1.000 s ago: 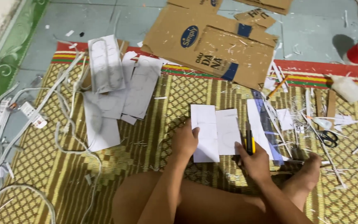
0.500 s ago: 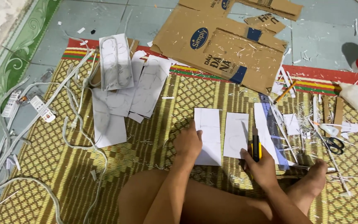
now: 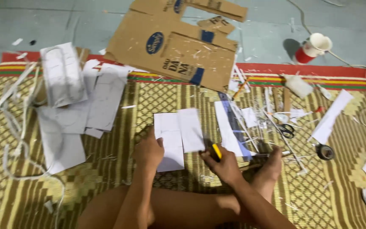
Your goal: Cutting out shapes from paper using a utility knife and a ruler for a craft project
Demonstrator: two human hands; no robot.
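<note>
On the woven mat [image 3: 106,186], the two white paper pieces [image 3: 178,135], apart half a second ago, are now overlapped, pinned by the flat left hand [image 3: 148,152], the right hand [image 3: 223,165] closed around a yellow utility knife [image 3: 216,151].

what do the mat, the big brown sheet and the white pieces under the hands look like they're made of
Mat: looks like woven plastic or straw, from its plaited yellow-green pattern with a slight sheen. Brown sheet: corrugated cardboard, matte, with cut edges and flaps. White pieces: probably thin card or paper, flat and matte, under the left hand.
</note>
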